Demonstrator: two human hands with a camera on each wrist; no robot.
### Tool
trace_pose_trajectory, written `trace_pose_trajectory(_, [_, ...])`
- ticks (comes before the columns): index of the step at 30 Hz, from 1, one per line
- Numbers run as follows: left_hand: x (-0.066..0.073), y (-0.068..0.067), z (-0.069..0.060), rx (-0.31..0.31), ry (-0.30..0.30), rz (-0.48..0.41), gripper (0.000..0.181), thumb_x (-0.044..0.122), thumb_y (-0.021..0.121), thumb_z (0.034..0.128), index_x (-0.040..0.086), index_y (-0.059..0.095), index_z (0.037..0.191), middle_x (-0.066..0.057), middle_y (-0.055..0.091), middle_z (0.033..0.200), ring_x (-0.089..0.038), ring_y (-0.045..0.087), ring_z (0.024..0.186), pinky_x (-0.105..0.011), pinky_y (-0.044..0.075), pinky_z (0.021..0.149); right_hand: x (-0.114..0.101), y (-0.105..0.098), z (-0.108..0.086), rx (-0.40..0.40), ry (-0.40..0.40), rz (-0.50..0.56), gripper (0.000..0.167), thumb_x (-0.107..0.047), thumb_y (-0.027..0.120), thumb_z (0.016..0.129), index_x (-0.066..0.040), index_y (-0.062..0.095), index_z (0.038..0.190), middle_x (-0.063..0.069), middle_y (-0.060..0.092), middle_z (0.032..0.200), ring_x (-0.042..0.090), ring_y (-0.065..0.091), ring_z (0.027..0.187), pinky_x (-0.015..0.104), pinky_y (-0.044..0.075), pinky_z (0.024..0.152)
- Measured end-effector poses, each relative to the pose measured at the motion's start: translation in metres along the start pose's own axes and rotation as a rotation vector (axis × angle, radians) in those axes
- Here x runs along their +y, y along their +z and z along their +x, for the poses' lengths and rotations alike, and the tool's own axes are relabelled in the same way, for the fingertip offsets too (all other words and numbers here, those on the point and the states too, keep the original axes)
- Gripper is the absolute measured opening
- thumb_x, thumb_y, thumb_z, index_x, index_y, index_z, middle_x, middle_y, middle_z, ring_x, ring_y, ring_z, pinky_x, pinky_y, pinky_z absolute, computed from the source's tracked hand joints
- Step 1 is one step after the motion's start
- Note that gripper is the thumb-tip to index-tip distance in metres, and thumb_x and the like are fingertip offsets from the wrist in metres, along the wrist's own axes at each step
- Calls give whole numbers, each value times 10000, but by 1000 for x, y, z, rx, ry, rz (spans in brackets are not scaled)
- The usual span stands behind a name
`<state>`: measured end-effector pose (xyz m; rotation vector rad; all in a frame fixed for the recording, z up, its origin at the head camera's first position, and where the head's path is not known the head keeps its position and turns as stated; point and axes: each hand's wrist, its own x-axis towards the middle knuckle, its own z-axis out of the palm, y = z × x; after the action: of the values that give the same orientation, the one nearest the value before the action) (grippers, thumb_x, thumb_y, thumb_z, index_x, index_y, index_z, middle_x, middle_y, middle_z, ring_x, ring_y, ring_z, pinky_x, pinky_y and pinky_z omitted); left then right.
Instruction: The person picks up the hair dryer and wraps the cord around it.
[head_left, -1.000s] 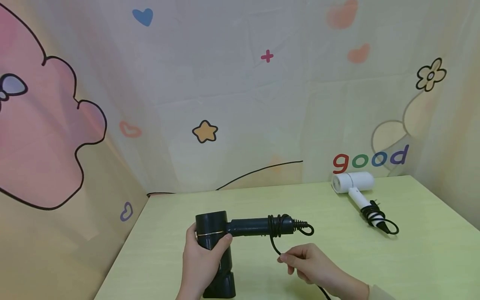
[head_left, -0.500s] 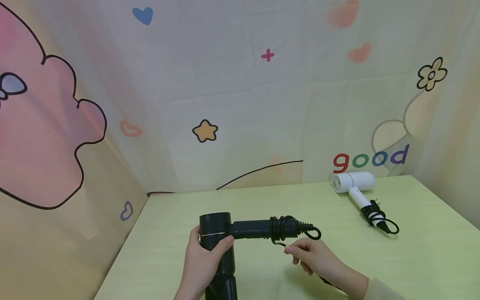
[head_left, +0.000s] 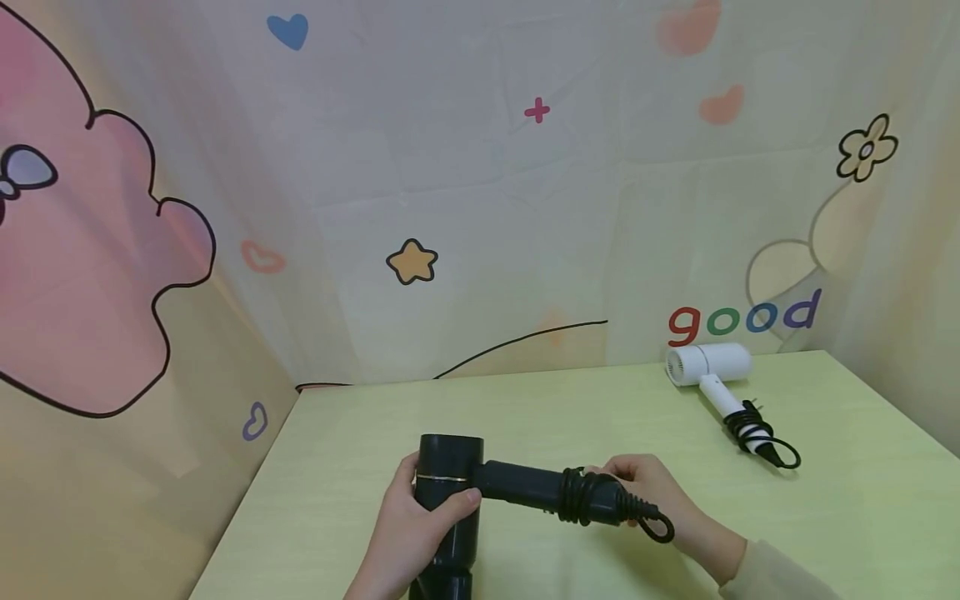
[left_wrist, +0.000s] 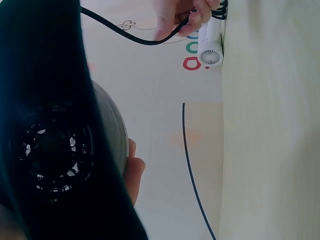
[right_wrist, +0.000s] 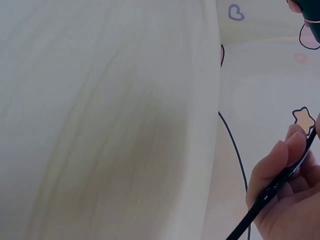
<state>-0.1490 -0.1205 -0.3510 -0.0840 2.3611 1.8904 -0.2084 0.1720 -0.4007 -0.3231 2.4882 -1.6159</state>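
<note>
A dark hair dryer [head_left: 522, 484] is raised in the head view, its handle pointing right and sloping slightly down. My left hand [head_left: 411, 533] grips its barrel, thumb in front. Several turns of black cord [head_left: 576, 497] wrap the handle near its end, where a small loop sticks out. Behind the handle, my right hand [head_left: 663, 493] is partly covered by it. The left wrist view shows the free cord [left_wrist: 125, 36] running to the right fingers [left_wrist: 165, 25]. In the right wrist view, the cord [right_wrist: 272, 190] is pinched and crosses the palm.
A white hair dryer [head_left: 708, 364], its black cord [head_left: 746, 425] wound on the handle, lies at the back right of the pale green table [head_left: 337, 467]. A printed curtain [head_left: 480, 208] hangs behind the table's far edge.
The dark hair dryer has shifted right and slightly down, and its handle end has dipped. My right hand has risen from below the handle to behind it, carrying the cord round.
</note>
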Motion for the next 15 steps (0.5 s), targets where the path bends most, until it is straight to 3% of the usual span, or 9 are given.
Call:
trace_pose_trajectory(4, [0, 0, 0, -21, -8, 37, 905, 393, 741, 783, 61, 228, 1450, -165, 590, 1141, -231, 630, 891, -425, 527, 744, -6, -1, 2, 83, 42, -87, 387, -374, 624, 894, -16, 652, 749, -42, 506, 580, 106, 445, 577, 242, 396, 544])
trace_pose_trajectory(8, [-1, -1, 0, -51, -31, 52, 925, 410, 741, 779, 65, 220, 1460, -167, 556, 1189, -235, 619, 912, -441, 531, 743, -9, -3, 2, 103, 103, -31, 475, -449, 591, 896, -8, 595, 718, -32, 448, 532, 117, 406, 481, 265, 403, 490])
trace_pose_trajectory(15, [1, -1, -7, -205, 6, 14, 805, 274, 755, 782, 121, 305, 1431, -127, 623, 1042, -230, 635, 836, -445, 548, 709, -13, -16, 1, 186, 145, 9, 551, -519, 561, 892, -111, 408, 554, -46, 345, 452, 101, 313, 408, 240, 310, 428])
